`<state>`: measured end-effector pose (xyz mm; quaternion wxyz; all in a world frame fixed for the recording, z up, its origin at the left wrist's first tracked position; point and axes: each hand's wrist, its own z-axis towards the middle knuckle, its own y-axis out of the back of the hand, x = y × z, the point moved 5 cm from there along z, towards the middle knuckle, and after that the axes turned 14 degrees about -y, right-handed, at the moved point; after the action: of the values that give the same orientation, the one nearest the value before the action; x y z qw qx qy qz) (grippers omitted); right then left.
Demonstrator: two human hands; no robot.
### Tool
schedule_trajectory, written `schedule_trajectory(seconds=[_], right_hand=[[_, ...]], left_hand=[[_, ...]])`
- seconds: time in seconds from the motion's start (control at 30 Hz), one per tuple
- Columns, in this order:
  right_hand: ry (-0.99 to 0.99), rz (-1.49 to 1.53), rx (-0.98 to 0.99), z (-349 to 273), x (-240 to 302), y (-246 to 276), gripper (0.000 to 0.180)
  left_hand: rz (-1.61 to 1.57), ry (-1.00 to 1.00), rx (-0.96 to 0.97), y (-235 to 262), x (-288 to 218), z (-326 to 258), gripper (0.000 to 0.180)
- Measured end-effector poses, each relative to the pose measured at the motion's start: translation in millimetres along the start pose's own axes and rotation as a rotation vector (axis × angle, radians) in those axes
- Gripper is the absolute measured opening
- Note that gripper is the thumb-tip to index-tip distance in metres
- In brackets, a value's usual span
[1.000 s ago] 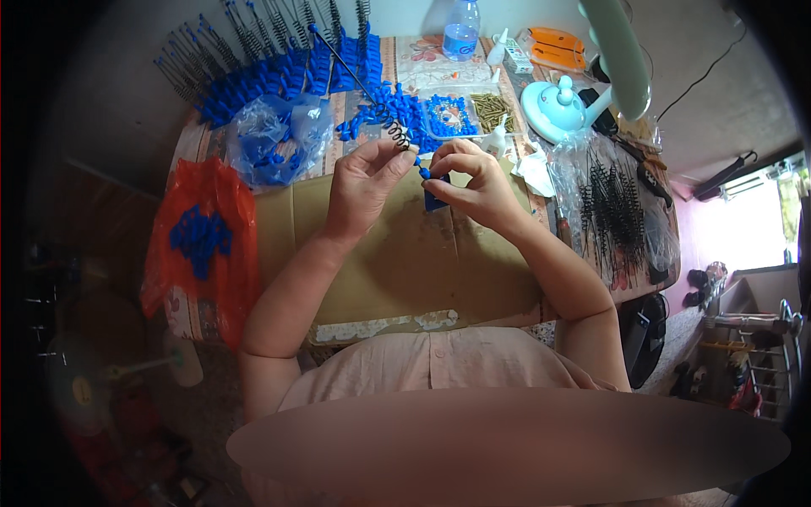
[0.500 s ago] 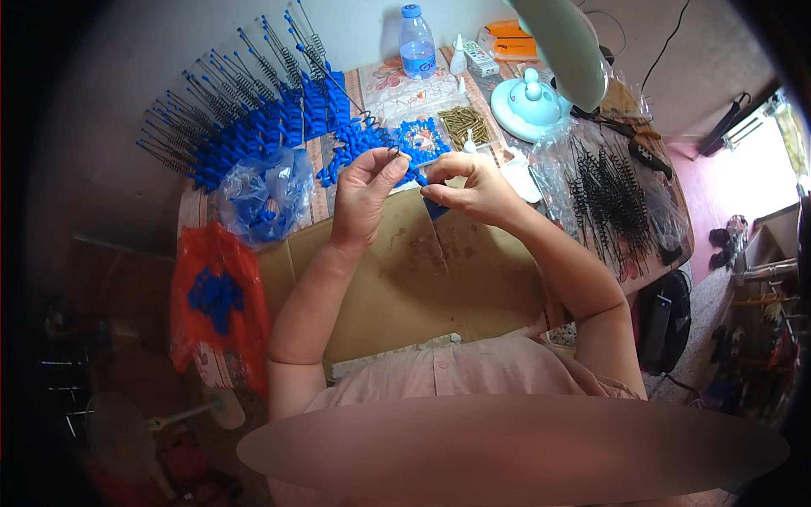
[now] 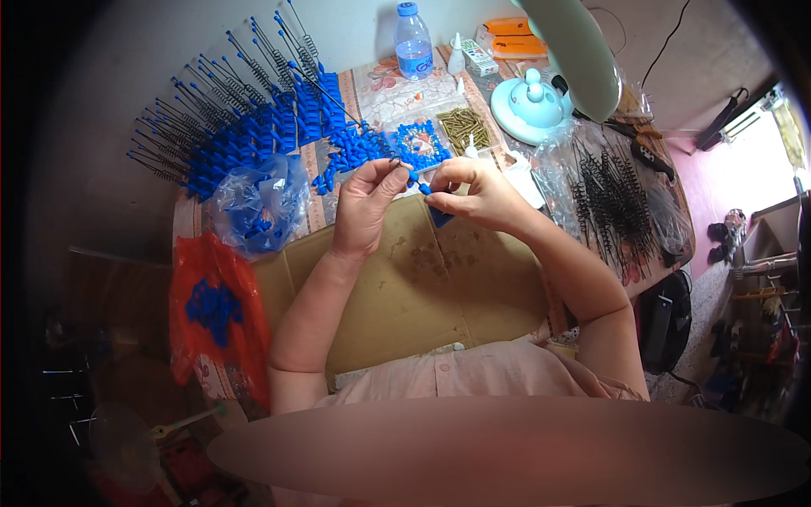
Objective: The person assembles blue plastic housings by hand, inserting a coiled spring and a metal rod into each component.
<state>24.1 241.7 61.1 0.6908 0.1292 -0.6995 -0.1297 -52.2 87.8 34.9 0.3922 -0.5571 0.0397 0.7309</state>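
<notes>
My left hand (image 3: pixel 365 211) is closed in a pinch on a thin black wire rod (image 3: pixel 334 100), which slants up and left to a blue tip and has a coiled stretch near my fingers. Close beside it, my right hand (image 3: pixel 475 196) pinches a small blue plastic piece (image 3: pixel 425 189) between thumb and forefinger. Another bit of blue shows between the two hands, at the rod's lower end; whether the parts touch I cannot tell. Behind my hands lie a pile of blue plastic pieces (image 3: pixel 351 150) and a clear tray (image 3: pixel 420 145) of small blue caps.
Finished-looking blue-handled coil rods (image 3: pixel 245 127) stand in rows at back left. Brass-coloured pins (image 3: pixel 464 128), a bottle (image 3: pixel 414 46), a lamp base (image 3: pixel 530 106) and black coil wires (image 3: pixel 615 198) surround the cardboard (image 3: pixel 405 287). Bags hang or lie left, one red (image 3: pixel 190 266).
Both hands stay close together at nearly the same place. More blue shows in the gap between my fingertips now. The whole view has shifted slightly.
</notes>
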Motion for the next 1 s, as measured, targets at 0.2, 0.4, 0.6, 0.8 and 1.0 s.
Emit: schedule_trajectory(seconds=[0.2, 0.4, 0.6, 0.8, 1.0], right_hand=[[-0.033, 0.03, -0.014, -1.1, 0.6, -0.8, 0.012], [-0.037, 0.042, -0.014, -3.2, 3.9, 0.9, 0.014], [0.051, 0.038, -0.05, -2.9, 6.0, 2.9, 0.012], [0.064, 0.052, -0.038, -0.7, 2.8, 1.6, 0.012], [0.085, 0.039, -0.053, -1.8, 4.0, 0.4, 0.011]], left_hand=[[0.025, -0.012, -0.015, -2.0, -3.6, -1.9, 0.013], [0.027, -0.003, -0.018, -1.6, -4.6, -3.2, 0.012], [-0.008, -0.008, 0.009, -2.5, -6.2, -2.2, 0.012], [0.026, -0.039, 0.009, -2.4, -6.2, -2.4, 0.011], [0.03, -0.064, 0.024, -3.1, -7.2, -3.9, 0.011]])
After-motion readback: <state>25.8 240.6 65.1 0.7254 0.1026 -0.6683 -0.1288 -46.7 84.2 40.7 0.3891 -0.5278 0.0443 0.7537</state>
